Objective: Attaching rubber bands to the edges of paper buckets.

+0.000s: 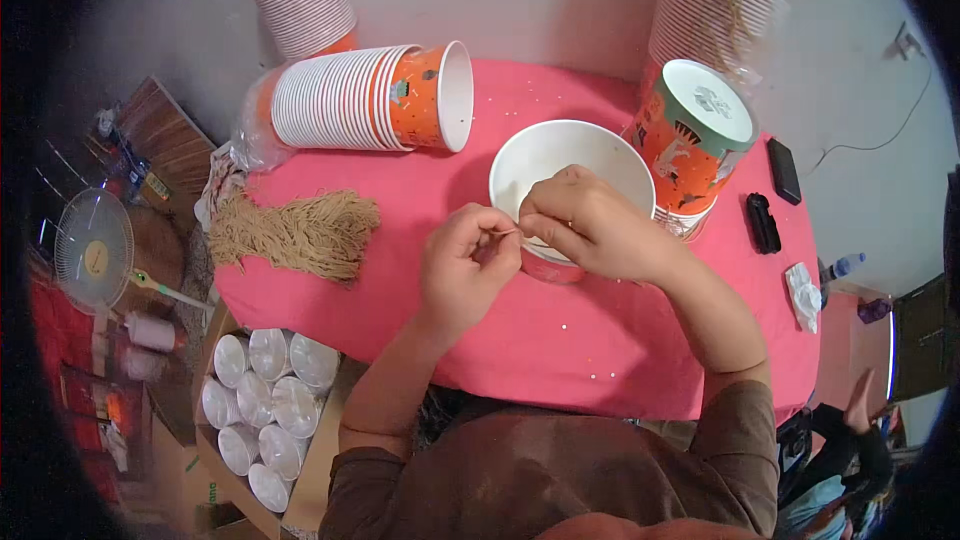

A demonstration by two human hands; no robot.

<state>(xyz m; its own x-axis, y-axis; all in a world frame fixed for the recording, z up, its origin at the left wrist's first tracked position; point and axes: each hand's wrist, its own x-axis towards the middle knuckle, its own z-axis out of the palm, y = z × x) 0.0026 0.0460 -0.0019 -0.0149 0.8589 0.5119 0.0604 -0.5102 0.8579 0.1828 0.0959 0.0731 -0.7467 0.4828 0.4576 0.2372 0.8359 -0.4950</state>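
A thin pale strand (509, 231) is held just in front of the open bucket (572, 143), near its rim on the side closest to the body. In the left hand (467, 275), the thumb and forefinger are brought together on the strand; in the right hand (590, 225), thumb and forefinger also appear pinched on it, though the exact contact is partly hidden by the curled fingers. Whether the strand is tied to the bucket cannot be told.

The strand is judged to be very light, limp and easily tangled, so it is best taken between the fingertips, close to its end, with little pull. The bucket, stood upright on the pink cloth (410, 185) with its white inside facing up, looks like thin card: light, fairly stiff at the rolled rim, but likely to be dented if the wall is squeezed. It is best gripped by the rim or steadied low down.

On the left, a tan bundle of string (295, 232) is laid loosely; a soft, shaggy feel is suggested, and single threads are probably best drawn from its edge.
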